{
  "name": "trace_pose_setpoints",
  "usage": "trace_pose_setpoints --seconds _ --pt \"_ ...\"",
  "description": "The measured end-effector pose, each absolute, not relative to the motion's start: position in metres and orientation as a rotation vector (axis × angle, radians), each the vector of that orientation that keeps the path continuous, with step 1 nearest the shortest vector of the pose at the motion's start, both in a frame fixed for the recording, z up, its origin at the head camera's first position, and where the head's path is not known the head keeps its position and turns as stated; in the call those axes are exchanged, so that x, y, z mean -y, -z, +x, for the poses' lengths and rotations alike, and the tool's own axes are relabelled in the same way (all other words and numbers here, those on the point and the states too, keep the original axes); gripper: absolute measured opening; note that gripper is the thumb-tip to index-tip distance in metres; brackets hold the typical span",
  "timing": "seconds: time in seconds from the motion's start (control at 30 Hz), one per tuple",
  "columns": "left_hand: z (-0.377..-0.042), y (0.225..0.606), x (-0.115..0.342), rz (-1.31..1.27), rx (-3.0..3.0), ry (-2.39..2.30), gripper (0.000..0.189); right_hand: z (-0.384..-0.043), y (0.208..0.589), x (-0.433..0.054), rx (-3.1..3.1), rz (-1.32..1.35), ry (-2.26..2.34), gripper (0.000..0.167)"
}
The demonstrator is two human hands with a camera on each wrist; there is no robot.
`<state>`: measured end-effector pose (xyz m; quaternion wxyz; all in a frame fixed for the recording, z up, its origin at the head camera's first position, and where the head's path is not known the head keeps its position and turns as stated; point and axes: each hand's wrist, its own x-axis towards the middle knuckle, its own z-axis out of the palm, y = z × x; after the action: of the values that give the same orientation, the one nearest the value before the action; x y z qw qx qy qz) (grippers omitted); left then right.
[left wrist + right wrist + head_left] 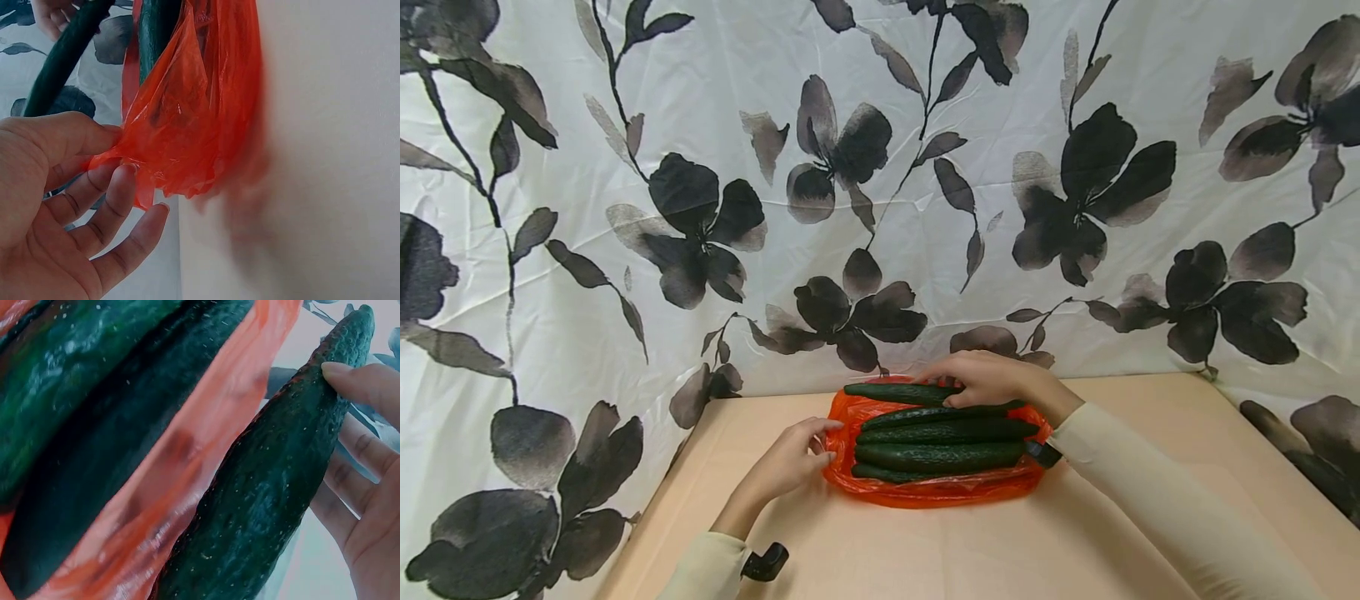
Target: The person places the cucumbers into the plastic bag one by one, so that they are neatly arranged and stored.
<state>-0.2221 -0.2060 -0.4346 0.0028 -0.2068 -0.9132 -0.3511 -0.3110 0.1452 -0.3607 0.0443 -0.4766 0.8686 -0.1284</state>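
My right hand (992,379) holds a dark green cucumber (891,392) at the far side of an orange-red plastic bag (932,495). In the right wrist view the thumb lies on top of this bumpy cucumber (262,469), with fingers behind it, and it stands outside the bag's edge. Several more cucumbers (940,456) lie side by side in the bag. At the bag's left end, my left hand (790,460) pinches the thin plastic between thumb and forefinger. Its other fingers are spread below the gathered plastic (181,137) in the left wrist view.
The bag rests on a table with a pale peach cover (880,558). A white cloth with dark flowers (962,233) hangs right behind the table. Each wrist carries a small black camera; the left one (765,562) sits at the sleeve cuff.
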Motion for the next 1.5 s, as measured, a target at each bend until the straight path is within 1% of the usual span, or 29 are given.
trace_pose_setpoints --seconds 0.37,0.77,1.03,1.3,1.5 --pt "-0.222 0.433 0.207 -0.643 2.863 1.109 0.041 -0.320 0.386 -0.132 -2.621 -1.382 0.328 0.056" --pt "-0.222 0.436 0.207 -0.633 2.858 1.128 0.041 -0.328 0.409 -0.131 -2.617 -1.381 0.176 0.054" --pt "-0.222 0.435 0.207 -0.628 2.852 1.139 0.041 -0.332 0.414 -0.133 -2.616 -1.407 0.203 0.044" --pt "-0.222 0.436 0.207 -0.615 2.855 1.123 0.040 -0.332 0.416 -0.136 -2.641 -1.388 0.180 0.053" --pt "-0.222 0.436 0.207 -0.611 2.858 1.115 0.040 -0.335 0.414 -0.137 -2.606 -1.394 0.181 0.053"
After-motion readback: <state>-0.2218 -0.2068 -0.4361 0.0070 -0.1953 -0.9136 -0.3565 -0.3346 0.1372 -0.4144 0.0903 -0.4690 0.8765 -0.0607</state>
